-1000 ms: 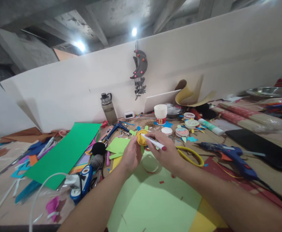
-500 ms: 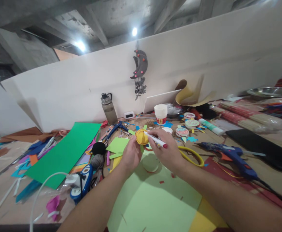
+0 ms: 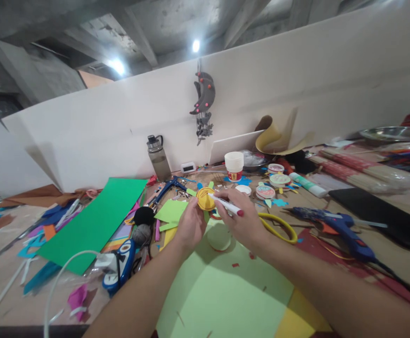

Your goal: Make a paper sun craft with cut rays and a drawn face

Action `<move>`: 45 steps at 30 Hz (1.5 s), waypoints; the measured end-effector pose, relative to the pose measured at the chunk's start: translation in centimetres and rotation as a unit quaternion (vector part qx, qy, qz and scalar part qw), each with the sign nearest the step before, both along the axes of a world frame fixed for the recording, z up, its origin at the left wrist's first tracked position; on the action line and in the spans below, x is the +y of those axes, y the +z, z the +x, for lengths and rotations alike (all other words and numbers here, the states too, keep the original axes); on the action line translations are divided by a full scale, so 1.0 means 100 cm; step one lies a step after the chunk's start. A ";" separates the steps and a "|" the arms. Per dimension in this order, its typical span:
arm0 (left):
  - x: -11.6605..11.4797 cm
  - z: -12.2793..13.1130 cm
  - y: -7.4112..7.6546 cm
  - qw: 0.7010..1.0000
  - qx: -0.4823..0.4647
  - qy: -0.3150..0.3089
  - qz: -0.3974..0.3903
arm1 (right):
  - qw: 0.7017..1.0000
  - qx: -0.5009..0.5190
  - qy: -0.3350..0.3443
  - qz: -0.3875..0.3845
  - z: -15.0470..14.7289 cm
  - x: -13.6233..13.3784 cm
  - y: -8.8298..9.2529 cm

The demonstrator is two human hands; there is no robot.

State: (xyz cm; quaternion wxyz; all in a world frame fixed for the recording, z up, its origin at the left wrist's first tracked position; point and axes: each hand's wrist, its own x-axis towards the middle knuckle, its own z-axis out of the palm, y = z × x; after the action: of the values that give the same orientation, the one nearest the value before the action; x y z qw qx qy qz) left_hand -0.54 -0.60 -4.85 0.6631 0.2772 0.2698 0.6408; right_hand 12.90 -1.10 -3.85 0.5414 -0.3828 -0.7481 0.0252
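Note:
My left hand [image 3: 192, 224] is closed on the edge of a round yellow disc [image 3: 205, 199] that has dark lines on its face and green paper tabs around its rim. My right hand [image 3: 243, 218] grips a white marker [image 3: 229, 205] with a red end, its tip touching or just over the disc. Below the hands lies a light green sheet [image 3: 226, 286], with a round green-topped piece [image 3: 219, 236] on it. Left of my left hand are lime green paper pieces [image 3: 171, 212].
A blue glue gun [image 3: 338, 227] and a yellow ring [image 3: 278, 227] lie to the right. White paper cups [image 3: 233, 162] and a bottle [image 3: 158, 159] stand at the back. On the left are a green sheet [image 3: 95, 220], a black yarn ball [image 3: 144, 216] and a blue power strip [image 3: 124, 263].
The marker tip has shifted slightly on the disc, and more dark lines show on its yellow face. Both hands keep nearly the same place.

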 end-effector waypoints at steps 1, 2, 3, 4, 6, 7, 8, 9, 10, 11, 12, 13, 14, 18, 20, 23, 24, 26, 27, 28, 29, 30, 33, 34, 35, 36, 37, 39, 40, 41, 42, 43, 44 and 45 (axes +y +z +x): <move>0.000 0.000 0.001 1.000 -0.001 -0.001 -0.002 | 1.000 0.002 -0.005 -0.003 0.000 0.001 0.000; -0.001 0.000 0.001 1.000 -0.002 -0.002 -0.003 | 1.000 0.005 -0.006 -0.004 0.000 0.001 0.000; -0.001 0.001 0.002 1.000 -0.002 -0.002 -0.001 | 1.000 0.008 -0.002 -0.003 0.000 0.001 0.000; -0.001 0.001 0.003 1.000 -0.003 -0.002 0.000 | 1.000 0.011 0.006 -0.001 0.000 0.001 0.000; -0.002 0.002 0.005 1.000 -0.004 -0.004 0.003 | 1.000 0.009 0.028 0.008 -0.001 -0.001 0.000; -0.003 0.002 0.005 1.000 -0.003 -0.007 0.005 | 0.999 0.005 0.040 0.011 -0.001 -0.002 0.001; -0.003 0.002 0.006 1.000 -0.001 -0.010 0.006 | 0.999 0.001 0.050 0.013 -0.002 -0.003 0.001; -0.003 0.002 0.007 1.000 0.002 -0.011 0.006 | 0.998 0.001 0.057 0.013 -0.002 -0.004 0.002; -0.003 0.002 0.007 1.000 0.004 -0.013 0.006 | 0.998 0.006 0.059 0.012 -0.001 -0.004 0.003; -0.003 0.002 0.008 1.000 0.006 -0.014 0.005 | 0.998 0.014 0.057 0.010 -0.001 -0.004 0.003; -0.003 0.002 0.008 1.000 0.007 -0.016 0.002 | 0.998 0.025 0.052 0.007 0.000 -0.004 0.004; -0.003 0.001 0.008 1.000 0.006 -0.016 -0.004 | 0.998 0.036 0.047 0.003 0.001 -0.004 0.005; -0.002 0.001 0.008 1.000 0.003 -0.017 -0.010 | 0.998 0.046 0.043 -0.002 0.002 -0.003 0.005; -0.002 -0.001 0.010 0.999 -0.010 -0.016 -0.026 | 0.998 0.051 0.027 -0.024 0.004 -0.002 0.006; -0.002 -0.001 0.011 1.000 -0.013 -0.017 -0.023 | 0.998 0.044 0.023 -0.027 0.004 -0.002 0.006; -0.002 -0.001 0.012 1.000 -0.017 -0.016 -0.016 | 0.999 0.036 0.023 -0.029 0.004 -0.002 0.006; -0.002 -0.001 0.013 1.000 -0.017 -0.014 -0.015 | 0.999 0.035 0.021 -0.030 0.004 -0.002 0.006; -0.002 -0.002 0.012 1.000 -0.014 -0.012 -0.014 | 0.999 0.031 0.018 -0.034 0.003 -0.002 0.005; -0.002 -0.002 0.012 1.000 -0.013 -0.013 -0.013 | 0.999 0.028 0.021 -0.035 0.003 -0.003 0.005; -0.001 -0.002 0.012 1.000 -0.011 -0.015 -0.011 | 0.999 0.024 0.026 -0.034 0.002 -0.003 0.005; -0.001 -0.002 0.012 1.000 -0.010 -0.019 -0.006 | 0.999 0.018 0.034 -0.032 0.001 -0.004 0.004; -0.001 -0.002 0.011 1.000 -0.010 -0.025 -0.002 | 0.998 0.011 0.045 -0.030 0.000 -0.005 0.004; -0.001 -0.001 0.012 0.999 -0.012 -0.037 0.007 | 0.997 -0.012 0.072 -0.026 -0.003 -0.007 0.003; -0.001 -0.001 0.012 0.999 -0.011 -0.036 0.007 | 0.997 -0.017 0.073 -0.025 -0.003 -0.007 0.002; -0.001 0.000 0.013 0.999 -0.010 -0.034 0.004 | 0.997 -0.019 0.069 -0.024 -0.003 -0.007 0.002; -0.002 0.000 0.014 1.000 -0.007 -0.030 -0.001 | 0.998 -0.019 0.060 -0.023 -0.002 -0.006 0.002; -0.002 0.000 0.015 1.000 -0.004 -0.024 -0.008 | 0.998 -0.018 0.048 -0.022 -0.001 -0.005 0.002; -0.003 -0.001 0.017 1.000 0.002 -0.009 -0.026 | 0.999 -0.018 0.026 -0.020 0.001 -0.003 0.001; -0.003 -0.001 0.018 0.999 0.004 -0.004 -0.032 | 0.999 -0.019 0.019 -0.019 0.002 -0.002 0.001; -0.003 -0.001 0.018 0.999 0.005 0.000 -0.035 | 1.000 -0.021 0.015 -0.017 0.002 -0.002 0.001; -0.003 -0.001 0.019 0.999 0.006 0.003 -0.036 | 1.000 -0.021 0.013 -0.015 0.002 -0.001 0.001; -0.003 -0.001 0.019 0.999 0.005 0.003 -0.034 | 1.000 -0.020 0.013 -0.013 0.002 -0.002 0.002; -0.003 -0.001 0.018 1.000 0.004 0.001 -0.030 | 1.000 -0.018 0.017 -0.011 0.002 -0.002 0.002; -0.003 -0.001 0.018 1.000 0.002 -0.003 -0.026 | 1.000 -0.016 0.024 -0.011 0.001 -0.002 0.002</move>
State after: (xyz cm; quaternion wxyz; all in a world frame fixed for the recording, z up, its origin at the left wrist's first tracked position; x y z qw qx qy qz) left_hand -0.65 -0.94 -3.03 0.6718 0.2620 0.2863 0.6310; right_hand 13.00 -1.32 -3.62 0.5244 -0.3713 -0.7652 0.0404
